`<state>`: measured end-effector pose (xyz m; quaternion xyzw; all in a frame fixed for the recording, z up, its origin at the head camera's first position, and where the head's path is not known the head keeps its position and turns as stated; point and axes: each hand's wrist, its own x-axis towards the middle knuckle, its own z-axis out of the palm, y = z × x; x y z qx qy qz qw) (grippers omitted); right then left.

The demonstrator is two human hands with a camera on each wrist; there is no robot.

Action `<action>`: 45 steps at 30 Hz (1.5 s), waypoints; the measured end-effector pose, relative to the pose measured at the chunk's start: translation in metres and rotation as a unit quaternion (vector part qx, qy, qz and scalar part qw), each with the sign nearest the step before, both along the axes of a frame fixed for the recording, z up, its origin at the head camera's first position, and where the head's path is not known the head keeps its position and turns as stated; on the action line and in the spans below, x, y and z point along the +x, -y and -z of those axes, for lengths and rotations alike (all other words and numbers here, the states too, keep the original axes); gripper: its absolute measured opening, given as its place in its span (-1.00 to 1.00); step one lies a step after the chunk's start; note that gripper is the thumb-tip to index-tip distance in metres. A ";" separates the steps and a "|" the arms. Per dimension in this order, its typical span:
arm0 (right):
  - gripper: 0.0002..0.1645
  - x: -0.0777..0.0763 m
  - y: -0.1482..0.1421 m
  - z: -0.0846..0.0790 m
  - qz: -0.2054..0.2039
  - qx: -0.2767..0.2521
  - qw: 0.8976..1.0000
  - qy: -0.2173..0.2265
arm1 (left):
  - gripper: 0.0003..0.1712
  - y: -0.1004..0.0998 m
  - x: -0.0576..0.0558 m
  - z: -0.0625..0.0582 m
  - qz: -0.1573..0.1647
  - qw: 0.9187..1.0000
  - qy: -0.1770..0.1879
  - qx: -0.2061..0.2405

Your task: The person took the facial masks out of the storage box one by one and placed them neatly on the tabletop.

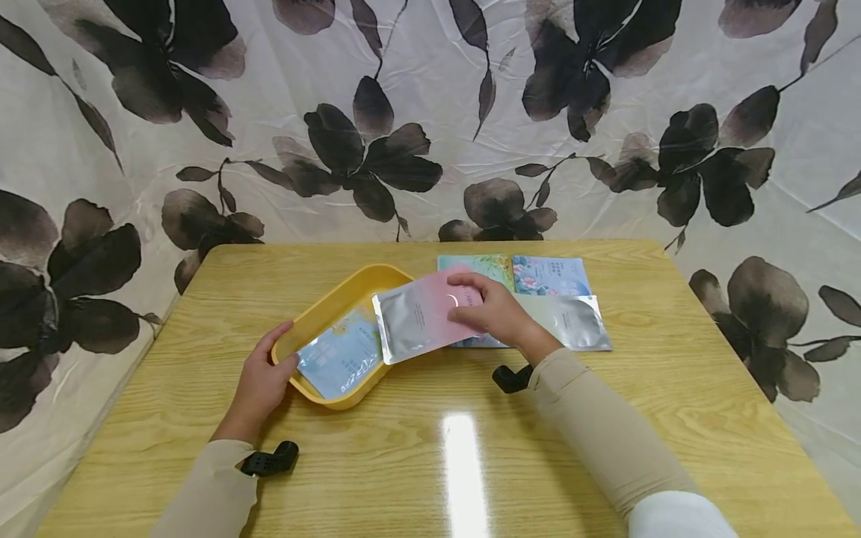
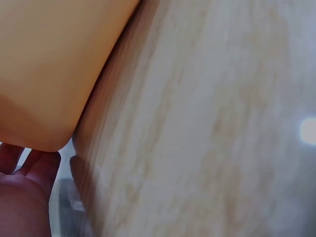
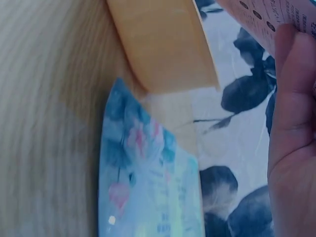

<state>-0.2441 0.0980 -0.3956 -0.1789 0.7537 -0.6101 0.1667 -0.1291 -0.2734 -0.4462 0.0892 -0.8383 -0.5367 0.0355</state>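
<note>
My left hand (image 1: pixel 264 377) grips the near left end of a yellow plastic tub (image 1: pixel 386 276), thumb at its rim. The tub's outer wall (image 2: pixel 49 64) fills the upper left of the left wrist view, with fingers beneath it. Inside lies a light blue sheet mask packet (image 1: pixel 343 355). A pink and silver sheet mask packet (image 1: pixel 417 314) is pinched between thumb and fingers of my right hand (image 1: pixel 498 310). Its silver end overlaps the tub's right rim in the head view. In the right wrist view, only a printed corner of this packet (image 3: pixel 266 15) shows.
Right of the tub, several packets lie on the wooden table (image 1: pixel 377 463): a green one (image 1: pixel 480 263), a blue floral one (image 1: pixel 551 275) and a pale green and silver one (image 1: pixel 581 321). Another blue packet (image 1: pixel 487 341) is partly covered. Flower-patterned cloth (image 1: pixel 417 97) hangs behind the table.
</note>
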 end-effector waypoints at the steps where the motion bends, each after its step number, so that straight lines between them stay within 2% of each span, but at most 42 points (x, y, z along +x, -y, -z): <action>1: -0.33 0.002 -0.003 0.000 0.002 0.000 1.000 -0.002 | -0.29 0.000 0.000 0.000 0.000 1.000 0.001 -0.003; 7: -0.33 0.012 -0.026 0.007 0.021 0.001 1.000 -0.003 | -0.30 0.003 0.002 -0.001 0.000 1.000 -0.004 -0.009; 20: -0.28 0.027 -0.065 0.038 0.085 0.014 0.996 0.017 | -0.28 0.005 0.008 -0.002 0.019 1.000 -0.007 -0.006; 26: -0.28 0.033 -0.078 0.047 0.106 -0.022 0.994 0.032 | -0.29 0.004 0.009 0.001 0.023 1.000 -0.011 -0.001; 34: -0.26 0.046 -0.075 0.058 0.096 -0.065 0.991 0.072 | -0.29 0.004 0.008 0.000 0.019 1.000 -0.013 -0.006; 38: -0.27 0.054 -0.070 0.062 0.107 -0.035 0.991 0.071 | -0.29 0.004 0.008 0.001 0.018 1.000 -0.017 -0.007; 45: -0.33 0.061 -0.068 0.065 0.124 0.086 0.988 0.019 | -0.30 0.004 0.009 0.001 0.014 1.000 -0.010 -0.009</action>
